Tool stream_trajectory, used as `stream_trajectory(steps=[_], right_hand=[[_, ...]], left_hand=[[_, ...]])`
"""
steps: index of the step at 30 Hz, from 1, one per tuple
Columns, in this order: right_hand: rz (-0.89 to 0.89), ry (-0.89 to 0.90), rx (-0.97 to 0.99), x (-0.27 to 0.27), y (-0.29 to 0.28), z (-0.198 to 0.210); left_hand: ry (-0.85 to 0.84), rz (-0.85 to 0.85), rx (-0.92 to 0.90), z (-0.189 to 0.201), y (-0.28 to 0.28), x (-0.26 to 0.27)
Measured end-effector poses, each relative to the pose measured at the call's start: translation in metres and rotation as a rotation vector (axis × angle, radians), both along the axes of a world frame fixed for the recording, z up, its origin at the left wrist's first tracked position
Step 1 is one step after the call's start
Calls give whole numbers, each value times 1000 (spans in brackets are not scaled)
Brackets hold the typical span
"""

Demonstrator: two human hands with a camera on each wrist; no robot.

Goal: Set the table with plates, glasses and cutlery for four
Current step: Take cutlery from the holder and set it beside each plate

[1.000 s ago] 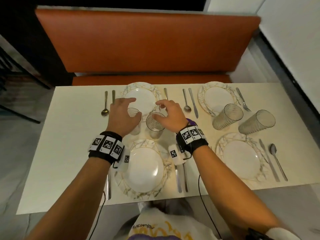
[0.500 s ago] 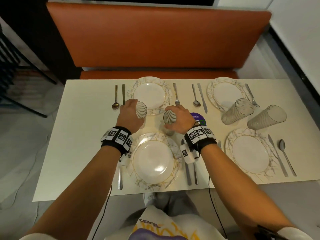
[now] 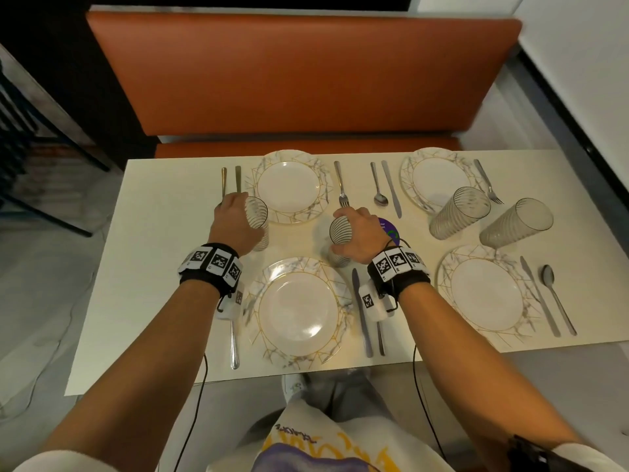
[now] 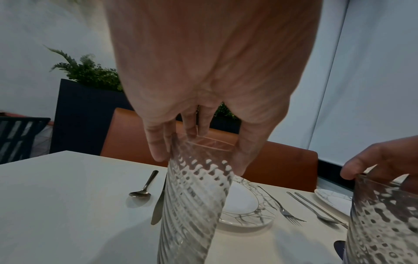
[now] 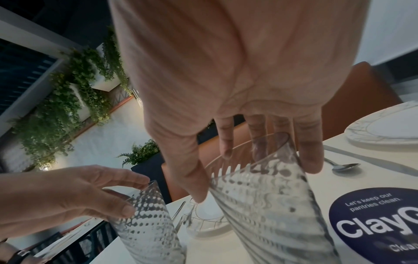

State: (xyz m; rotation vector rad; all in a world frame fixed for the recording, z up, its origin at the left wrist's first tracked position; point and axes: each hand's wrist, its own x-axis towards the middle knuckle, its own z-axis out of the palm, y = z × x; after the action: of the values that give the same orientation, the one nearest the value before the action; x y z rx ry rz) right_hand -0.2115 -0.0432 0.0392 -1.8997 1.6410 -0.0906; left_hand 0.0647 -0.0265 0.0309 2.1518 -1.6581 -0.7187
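Each hand grips a ribbed clear glass by its rim from above. My left hand point(image 3: 235, 223) point(image 4: 199, 142) holds the left glass point(image 3: 257, 221) point(image 4: 192, 205) beside the far left plate point(image 3: 291, 185). My right hand point(image 3: 357, 235) point(image 5: 248, 157) holds the right glass point(image 3: 340, 238) point(image 5: 271, 205) just above the near left plate point(image 3: 299, 308). The left hand's glass point(image 5: 147, 223) also shows in the right wrist view. Both glasses lean; their bases are hidden or blurred, so contact with the table point(image 3: 163, 240) is unclear.
Two more glasses point(image 3: 457, 212) point(image 3: 515, 223) stand between the right-hand plates point(image 3: 437, 178) point(image 3: 486, 291). Knives, forks and spoons flank every plate. A round dark sticker point(image 3: 389, 228) lies by my right wrist. An orange bench point(image 3: 299, 73) backs the table's far edge.
Both hands closed over the two glasses at the table's middle and took them by the rims. The left glass has shifted left toward the far left setting; the glasses now lean.
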Motion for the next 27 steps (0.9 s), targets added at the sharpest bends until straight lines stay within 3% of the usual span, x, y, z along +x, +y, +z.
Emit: stream_trajectory(steps=[7,13,19,24,27], right_hand=[[-67,-20,-27,-11,3,3],[-98,-129,-140,-45,0,15],[-159,-237,-380,-108,-9,43],[-241,-283,-535,-197,-28,55],[-266,-221,-535,-254,-40,54]], left_hand=[[-153,-52,-68,12,3,-8],[-128,-101,-259,41,-1,-51],[7,-190,-380,74,-16,-145],[77,-283,-344,84,-36,-250],[112,-337,-305,80,-49,-310]])
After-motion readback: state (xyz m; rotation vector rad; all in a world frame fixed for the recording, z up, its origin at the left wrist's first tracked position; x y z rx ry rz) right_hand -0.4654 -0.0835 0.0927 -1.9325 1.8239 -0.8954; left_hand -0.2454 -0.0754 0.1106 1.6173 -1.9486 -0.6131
